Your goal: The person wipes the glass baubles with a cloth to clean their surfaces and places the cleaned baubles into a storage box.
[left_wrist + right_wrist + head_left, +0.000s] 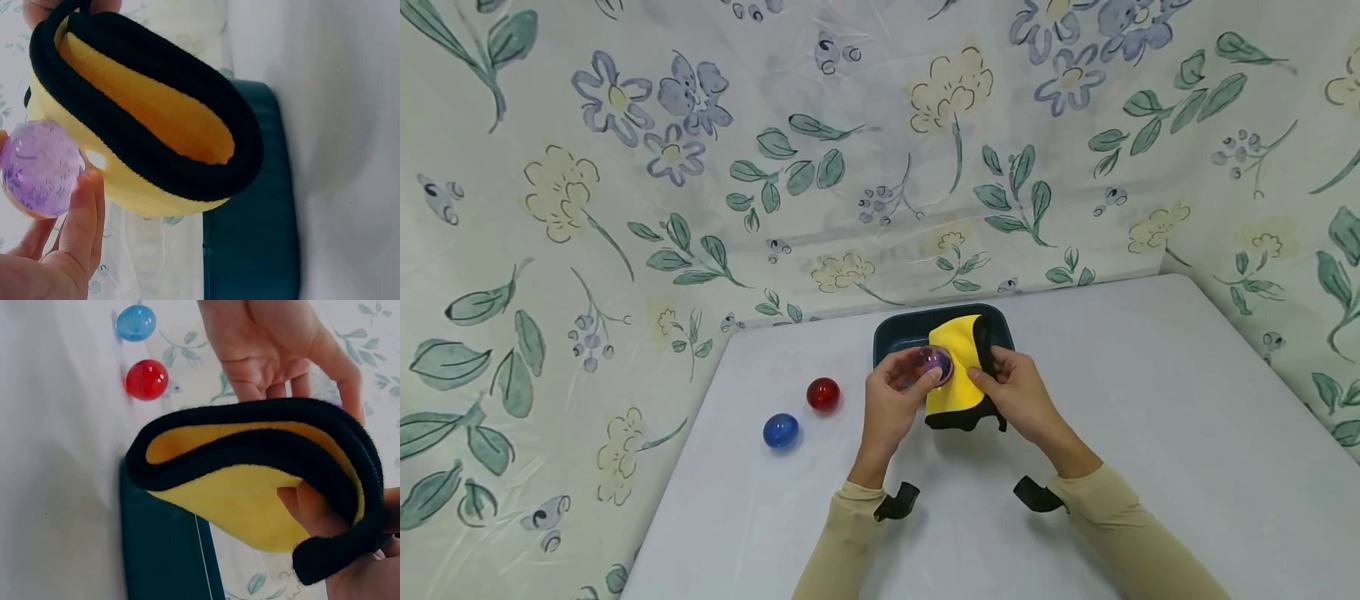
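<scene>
A clear purple ball (42, 169) is pinched between the thumb and fingers of my left hand (897, 390). Beside it my right hand (1018, 392) grips a folded yellow cloth (953, 367) with black edging, thumb on the near face and fingers behind. The ball lies right against the yellow face of the cloth in the head view. In both wrist views the cloth's folds hang loosely open in a loop. Both hands are raised in front of a dark teal tray (901, 335), and the cloth hides part of it.
To the left on the white table (1150, 433) lie a red ball (823, 395) and a blue ball (781, 431). A floral-patterned curtain (850, 167) stands behind the table's back edge. Black wrist mounts (898, 502) stick out from the sleeves.
</scene>
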Available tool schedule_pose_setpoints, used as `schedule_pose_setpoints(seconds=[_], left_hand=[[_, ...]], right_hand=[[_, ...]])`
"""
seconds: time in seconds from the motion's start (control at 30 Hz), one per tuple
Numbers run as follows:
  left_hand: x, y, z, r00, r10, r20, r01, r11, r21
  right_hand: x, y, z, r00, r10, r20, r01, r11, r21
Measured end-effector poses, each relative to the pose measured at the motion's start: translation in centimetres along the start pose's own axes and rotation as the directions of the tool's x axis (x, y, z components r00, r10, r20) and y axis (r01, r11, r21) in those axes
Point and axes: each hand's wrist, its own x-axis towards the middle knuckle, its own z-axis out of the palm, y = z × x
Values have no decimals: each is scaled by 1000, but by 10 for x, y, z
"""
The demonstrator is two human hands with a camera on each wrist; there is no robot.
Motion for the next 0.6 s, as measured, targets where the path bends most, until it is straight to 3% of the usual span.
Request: schedule_pose_setpoints(seconds=[0.13, 0.3, 0.47, 0.6], left_hand=[[0, -1, 0, 1000, -24, -14, 24, 999, -26], [1, 0, 0, 997, -62, 34, 64, 997, -47], [1, -1, -2, 989, -85, 119, 85, 996, 11], [0, -1, -3, 982, -78, 171, 65, 995, 80]], right_hand=[[-1, -3, 3, 1000, 2, -14, -2, 1000, -6], [-3, -4, 3, 998, -33, -51, 32, 999, -35], [-4, -6, 2, 994, -73, -82, 67, 995, -69], [-5, -7, -1, 988, -119, -95, 109, 989, -100]])
